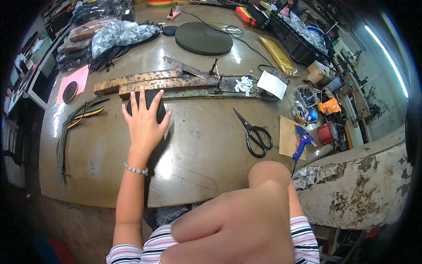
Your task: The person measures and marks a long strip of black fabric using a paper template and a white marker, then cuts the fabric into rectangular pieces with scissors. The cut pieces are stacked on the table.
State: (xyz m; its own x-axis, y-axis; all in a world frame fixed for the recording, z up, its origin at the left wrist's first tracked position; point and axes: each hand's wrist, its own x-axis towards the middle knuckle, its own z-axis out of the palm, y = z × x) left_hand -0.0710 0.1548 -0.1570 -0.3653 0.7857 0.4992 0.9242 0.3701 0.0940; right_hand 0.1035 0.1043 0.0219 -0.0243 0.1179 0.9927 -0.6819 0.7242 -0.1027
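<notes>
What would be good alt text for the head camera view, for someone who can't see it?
A person's left hand, spread wide, rests on a mostly covered black object on a brown table, while the right hand looms blurred up close. Wooden bars lie just beyond; black scissors and a blue glue gun lie to the right.

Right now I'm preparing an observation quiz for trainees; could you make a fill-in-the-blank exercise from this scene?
1. The left hand lies on an object coloured ____.
2. The glue gun is mostly ____.
3. In the picture, the scissors lie to the ____ of the glue gun.

Missing words: black; blue; left.
</notes>
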